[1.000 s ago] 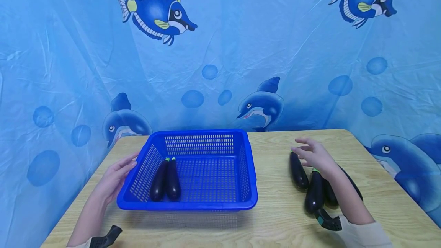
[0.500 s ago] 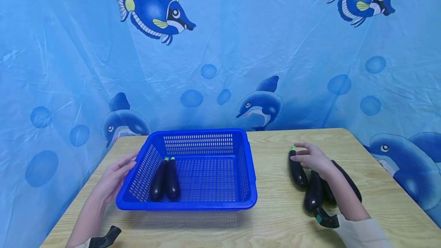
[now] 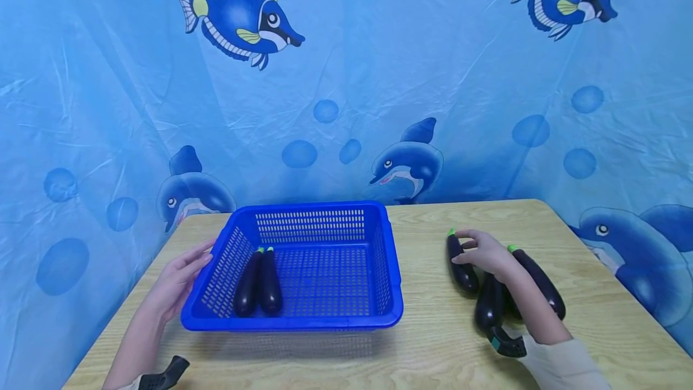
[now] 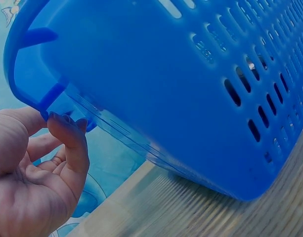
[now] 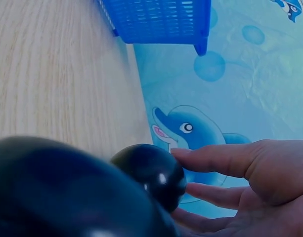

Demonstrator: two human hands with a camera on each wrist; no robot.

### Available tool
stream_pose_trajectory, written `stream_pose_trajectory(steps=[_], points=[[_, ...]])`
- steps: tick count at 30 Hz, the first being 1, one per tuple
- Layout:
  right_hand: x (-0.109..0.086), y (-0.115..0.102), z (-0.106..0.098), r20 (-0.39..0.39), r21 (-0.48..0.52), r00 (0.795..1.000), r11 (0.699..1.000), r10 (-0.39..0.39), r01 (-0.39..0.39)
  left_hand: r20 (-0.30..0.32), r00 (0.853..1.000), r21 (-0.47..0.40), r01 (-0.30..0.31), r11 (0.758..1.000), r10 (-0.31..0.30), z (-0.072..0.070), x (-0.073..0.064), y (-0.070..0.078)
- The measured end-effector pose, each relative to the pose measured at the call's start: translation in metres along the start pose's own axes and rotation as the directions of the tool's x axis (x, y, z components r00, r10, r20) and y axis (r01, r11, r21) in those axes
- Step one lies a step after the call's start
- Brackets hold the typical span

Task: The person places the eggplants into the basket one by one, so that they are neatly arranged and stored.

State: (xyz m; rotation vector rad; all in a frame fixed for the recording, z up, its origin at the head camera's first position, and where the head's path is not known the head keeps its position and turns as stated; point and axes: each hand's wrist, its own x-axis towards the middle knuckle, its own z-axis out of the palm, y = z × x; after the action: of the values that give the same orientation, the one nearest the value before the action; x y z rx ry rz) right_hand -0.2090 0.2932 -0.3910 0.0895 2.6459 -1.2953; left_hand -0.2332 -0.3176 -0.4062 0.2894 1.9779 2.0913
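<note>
My left hand is at the left side of a blue plastic basket. In the left wrist view its thumb and fingers curl at the basket's rim. Two dark eggplants, one on the left and one beside it, lie inside the basket against its left part. On the right, my right hand grips the leftmost loose eggplant, thumb and fingers about its upper part. Under the right forearm lie another eggplant and one mostly hidden behind it. A further eggplant rests to their right.
The wooden table carries the basket left of centre and the loose eggplants at right. A blue curtain with printed fish and dolphins hangs behind and at the sides. A black device sits on my right wrist.
My right hand has come down onto the leftmost loose eggplant, which has shifted slightly left. The green end of the rightmost eggplant is now uncovered. The left hand stays at the basket.
</note>
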Motion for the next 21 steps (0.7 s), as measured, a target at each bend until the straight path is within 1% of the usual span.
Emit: stream_pose_trajectory(steps=[8,13,21], points=[[0.0046,0.0018,0.0038,0.039,-0.024,0.999,0.999,0.038,-0.037,-0.024,1.0,0.007,0.015,1.0,-0.014,0.0005,-0.0004,0.0015],[0.0057,0.0007,0.0054,0.041,-0.023,0.997,0.998,0.062,-0.062,-0.037,0.999,0.029,0.024,0.999,-0.023,0.0003,-0.0002,0.0019],[0.0052,-0.0016,0.0054,0.023,-0.005,0.997,0.997,0.077,-0.077,-0.034,0.999,0.017,0.03,0.999,-0.03,-0.0001,0.0003,0.0014]])
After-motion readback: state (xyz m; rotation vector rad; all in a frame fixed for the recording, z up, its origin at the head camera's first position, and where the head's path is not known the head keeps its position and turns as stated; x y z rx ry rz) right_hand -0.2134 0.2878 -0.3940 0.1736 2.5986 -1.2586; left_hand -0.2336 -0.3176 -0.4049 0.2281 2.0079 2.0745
